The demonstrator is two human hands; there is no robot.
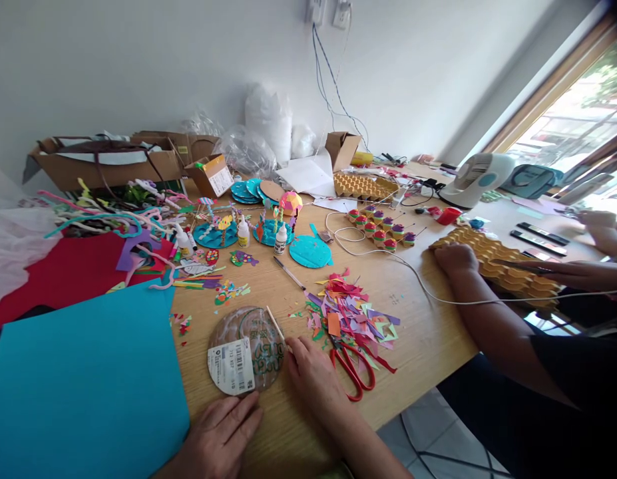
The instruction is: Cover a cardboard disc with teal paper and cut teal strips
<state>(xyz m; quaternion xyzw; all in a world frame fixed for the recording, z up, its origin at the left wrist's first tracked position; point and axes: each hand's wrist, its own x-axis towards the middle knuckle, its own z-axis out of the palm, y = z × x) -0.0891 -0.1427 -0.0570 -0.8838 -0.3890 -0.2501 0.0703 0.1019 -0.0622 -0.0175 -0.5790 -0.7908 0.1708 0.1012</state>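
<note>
A round brown cardboard disc (223, 331) lies on the wooden table, with green print, whitish streaks and a white printed label (231, 366). Beside its lower edge, my left hand (225, 429) rests with fingers extended, the fingertips at the rim. My right hand (313, 376) is closed around the lower end of a thin wooden stick (275, 323), whose upper part lies over the disc's right edge. Red-handled scissors (354, 372) lie just right of that hand, their blades partly under a pile of coloured paper scraps (345, 309).
A blue sheet (88, 379) covers the left side. Glue bottles (243, 233), blue discs (311, 251) and pipe cleaners (138, 219) lie behind. A white cable (412, 269) crosses rightward. Another person's hands (458, 258) work at a yellow egg tray (508, 266) with scissors.
</note>
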